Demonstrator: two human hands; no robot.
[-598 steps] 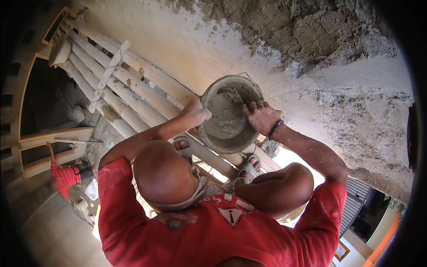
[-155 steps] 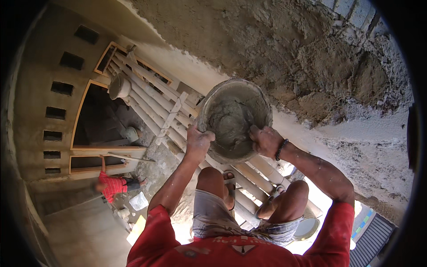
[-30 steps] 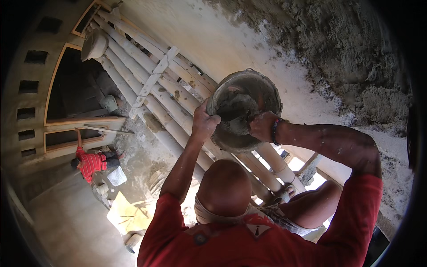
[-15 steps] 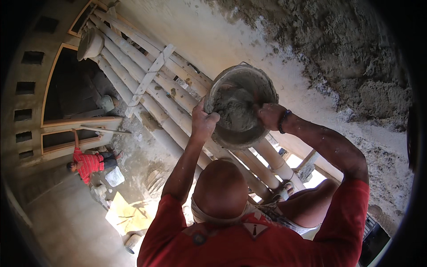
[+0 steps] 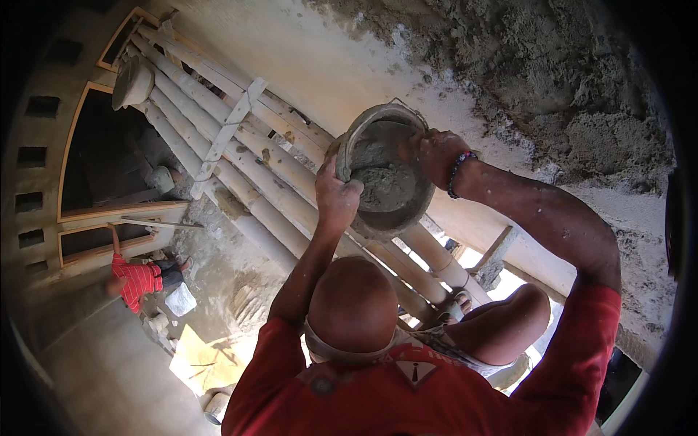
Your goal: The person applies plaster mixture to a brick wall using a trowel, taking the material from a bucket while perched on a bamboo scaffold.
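Observation:
A round, mortar-smeared bucket [image 5: 378, 231] is in front of me over the bamboo poles, its mouth turned toward me. Wet grey mortar [image 5: 387, 187] lies inside, heaped near the middle. My left hand [image 5: 337, 196] is closed on the bucket's left rim, thumb on the near side. On the opposite rim is my right hand [image 5: 444, 158], closed, with a dark beaded bracelet [image 5: 456, 174] at the wrist. Part of it reaches inside the bucket, and its fingertips are partly hidden. The thin wire handle [image 5: 409, 109] stands at the far edge.
Long bamboo poles [image 5: 273, 192], tied across with a wooden slat [image 5: 229, 138], form a platform with gaps. A basin [image 5: 134, 83] sits at its far end. Rough plaster [image 5: 574, 109] covers the right wall. Lower left, a co-worker in a red striped shirt [image 5: 139, 282] reaches toward a window frame.
My right hand has moved from the mortar up to the right rim. The bucket has shifted slightly left and tilted differently. The view has shifted a little.

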